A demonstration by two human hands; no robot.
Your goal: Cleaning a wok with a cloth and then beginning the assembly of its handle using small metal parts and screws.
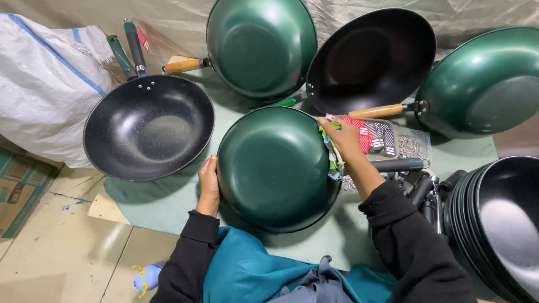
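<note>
A dark green wok [275,168] lies upside down in front of me on a pale green cloth [163,202]. My left hand [209,182] presses flat against its left rim. My right hand [343,140] grips the wok's right rim, where a bunch of coloured tags [359,132] in red, white and green sits under my fingers. Whether the fingers pinch the tags or only the rim is not clear.
A black wok [149,128] faces up at the left. At the back stand two green woks [261,47] [483,81] and a black one [370,59] with wooden handles. A stack of black woks [497,221] is at right, loose handles [418,188] and a box of small metal parts [410,147] beside it. A white sack [45,84] lies at far left.
</note>
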